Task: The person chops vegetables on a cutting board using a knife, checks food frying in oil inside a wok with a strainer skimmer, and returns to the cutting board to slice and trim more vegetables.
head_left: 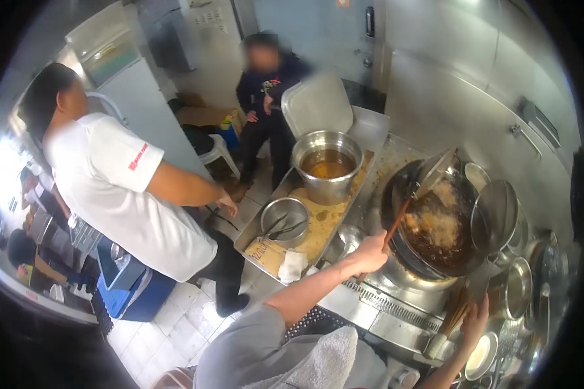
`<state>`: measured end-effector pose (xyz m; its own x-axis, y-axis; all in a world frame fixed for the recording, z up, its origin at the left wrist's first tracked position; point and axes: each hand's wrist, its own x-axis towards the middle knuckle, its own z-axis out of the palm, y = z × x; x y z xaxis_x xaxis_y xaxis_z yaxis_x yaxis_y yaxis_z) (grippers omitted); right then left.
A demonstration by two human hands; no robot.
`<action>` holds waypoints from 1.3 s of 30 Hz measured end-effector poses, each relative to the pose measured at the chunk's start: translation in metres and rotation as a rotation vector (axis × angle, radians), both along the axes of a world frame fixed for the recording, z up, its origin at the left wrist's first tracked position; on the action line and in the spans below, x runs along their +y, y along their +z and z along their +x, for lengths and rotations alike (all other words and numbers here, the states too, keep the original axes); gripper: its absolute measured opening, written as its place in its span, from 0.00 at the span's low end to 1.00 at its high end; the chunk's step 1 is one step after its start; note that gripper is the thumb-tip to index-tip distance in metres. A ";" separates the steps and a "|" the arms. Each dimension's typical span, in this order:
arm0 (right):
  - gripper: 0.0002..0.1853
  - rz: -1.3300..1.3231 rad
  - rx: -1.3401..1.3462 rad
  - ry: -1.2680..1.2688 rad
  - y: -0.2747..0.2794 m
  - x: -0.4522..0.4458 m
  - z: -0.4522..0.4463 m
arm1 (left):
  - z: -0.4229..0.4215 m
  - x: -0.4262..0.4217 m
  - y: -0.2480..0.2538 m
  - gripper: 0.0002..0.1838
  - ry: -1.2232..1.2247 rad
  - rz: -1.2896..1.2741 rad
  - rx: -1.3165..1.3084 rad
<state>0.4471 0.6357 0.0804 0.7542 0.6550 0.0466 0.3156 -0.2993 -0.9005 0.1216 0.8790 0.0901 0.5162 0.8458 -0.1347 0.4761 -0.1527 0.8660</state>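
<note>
My left hand (pixel 370 253) is closed round the long wooden handle of a skimmer (pixel 435 172), whose round head is tilted over the far left of a wok (pixel 402 249). Battered pieces of food (pixel 436 223) bubble in the wok's dark oil. My right hand (pixel 475 321) is low on the right, below a round mesh strainer (pixel 494 216) that stands over the wok's right edge. Its fingers appear to grip the strainer's handle, though the grip is partly hidden.
Left of the wok, a tray (pixel 328 249) bears a deep pot of oil (pixel 328 167) and a bowl with tongs (pixel 284 222). Pans and a sieve (pixel 518 285) crowd the right. One person (pixel 123 188) stands at the left; another (pixel 266 97) is at the back.
</note>
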 end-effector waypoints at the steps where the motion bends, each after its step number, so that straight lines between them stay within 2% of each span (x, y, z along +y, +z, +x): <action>1: 0.29 -0.036 0.005 -0.029 0.012 -0.002 -0.013 | 0.006 0.007 -0.016 0.13 0.008 0.070 -0.003; 2: 0.27 -0.051 -0.041 -0.025 0.005 -0.013 -0.010 | 0.008 0.010 -0.009 0.14 -0.006 -0.103 -0.036; 4: 0.24 -0.081 -0.133 -0.021 -0.008 -0.034 -0.003 | 0.011 0.014 -0.005 0.13 -0.047 -0.227 -0.118; 5: 0.23 -0.053 -0.064 -0.061 0.015 -0.026 -0.026 | 0.014 0.019 -0.016 0.12 -0.099 -0.274 -0.194; 8: 0.31 -0.048 -0.779 0.105 -0.013 -0.041 -0.006 | 0.015 0.023 -0.008 0.11 -0.154 -0.549 -0.354; 12: 0.30 0.001 -0.316 0.082 -0.017 -0.060 -0.010 | 0.024 0.023 -0.021 0.11 -0.186 -0.716 -0.437; 15: 0.31 0.014 -0.158 0.011 -0.008 -0.076 -0.025 | 0.029 0.015 -0.022 0.10 -0.197 -0.801 -0.459; 17: 0.31 0.006 0.021 -0.073 0.020 -0.085 -0.050 | 0.032 0.006 -0.016 0.09 -0.210 -0.738 -0.371; 18: 0.32 0.044 0.196 -0.135 0.037 -0.079 -0.062 | 0.034 0.001 -0.014 0.07 -0.208 -0.732 -0.348; 20: 0.32 0.001 0.243 -0.182 0.053 -0.078 -0.070 | 0.035 -0.008 -0.008 0.06 -0.243 -0.666 -0.356; 21: 0.32 0.013 0.225 -0.188 0.049 -0.080 -0.065 | 0.033 -0.016 0.001 0.09 -0.252 -0.649 -0.336; 23: 0.30 0.023 0.159 -0.172 0.040 -0.079 -0.055 | 0.032 -0.022 -0.004 0.07 -0.251 -0.590 -0.369; 25: 0.30 0.038 0.089 -0.116 0.030 -0.072 -0.043 | 0.026 -0.025 0.001 0.07 -0.237 -0.489 -0.295; 29: 0.29 0.019 0.048 -0.061 0.049 -0.062 -0.033 | 0.015 -0.032 0.018 0.06 -0.102 -0.361 -0.304; 31: 0.29 0.023 -0.033 -0.033 0.038 -0.062 -0.020 | 0.011 -0.036 0.037 0.06 -0.049 -0.294 -0.294; 35: 0.29 0.000 -0.180 -0.022 0.031 -0.052 0.001 | -0.008 -0.024 0.039 0.08 0.046 -0.127 -0.177; 37: 0.29 0.006 -0.294 -0.018 0.025 -0.046 0.009 | -0.005 -0.034 0.050 0.07 0.066 -0.145 -0.132; 39: 0.29 -0.036 -0.184 0.007 0.032 -0.036 0.012 | -0.003 -0.031 0.051 0.06 0.055 -0.166 -0.110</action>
<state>0.4593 0.6000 0.1120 0.7305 0.6641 0.1592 0.4758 -0.3278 -0.8162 0.1186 0.8476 0.1406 0.4896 0.8438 -0.2197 0.3805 0.0199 0.9246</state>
